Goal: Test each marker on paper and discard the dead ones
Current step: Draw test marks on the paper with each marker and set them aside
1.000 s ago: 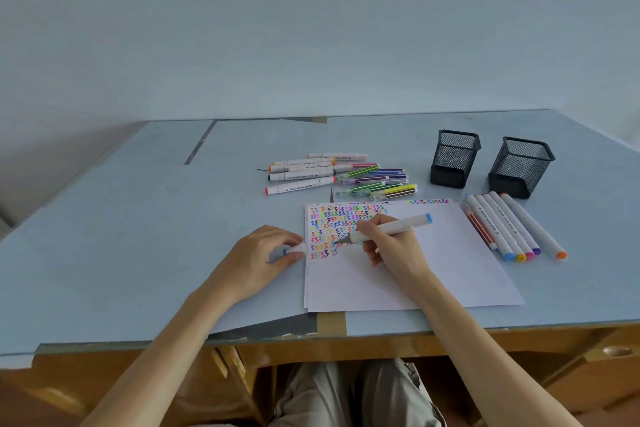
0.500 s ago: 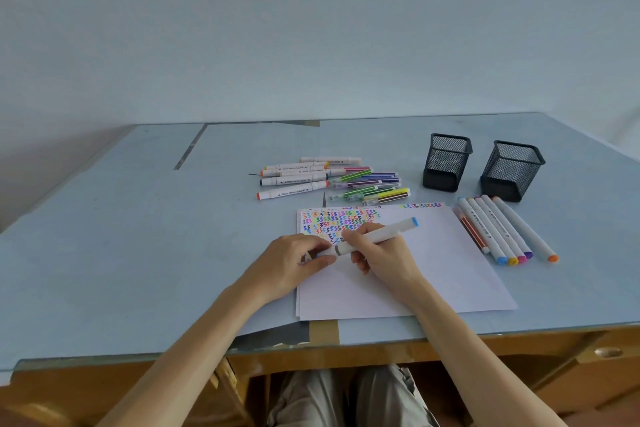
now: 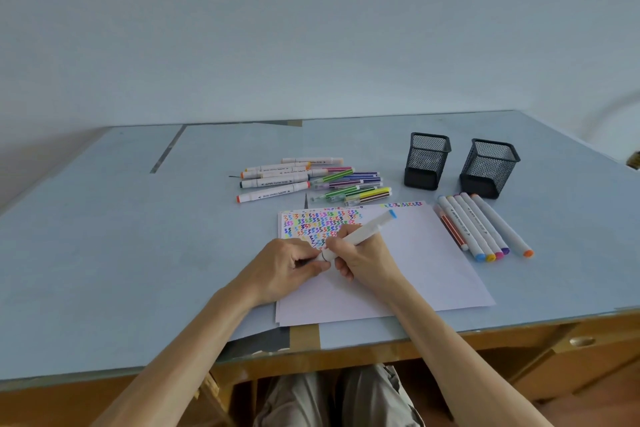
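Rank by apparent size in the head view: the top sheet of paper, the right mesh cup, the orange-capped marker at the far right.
1. top sheet of paper, clearly largest.
2. right mesh cup.
3. orange-capped marker, long but thin; the cup sits farther away, so their order is uncertain.

Dark print runs along the barrels of the white markers (image 3: 277, 180) lying toward the far edge of the desk (image 3: 104, 253), and along the white markers (image 3: 485, 227) in the row near its right edge, but the letters are too small and blurred to read. The paper (image 3: 415, 270) carries only coloured zigzag scribbles, no words or numbers.
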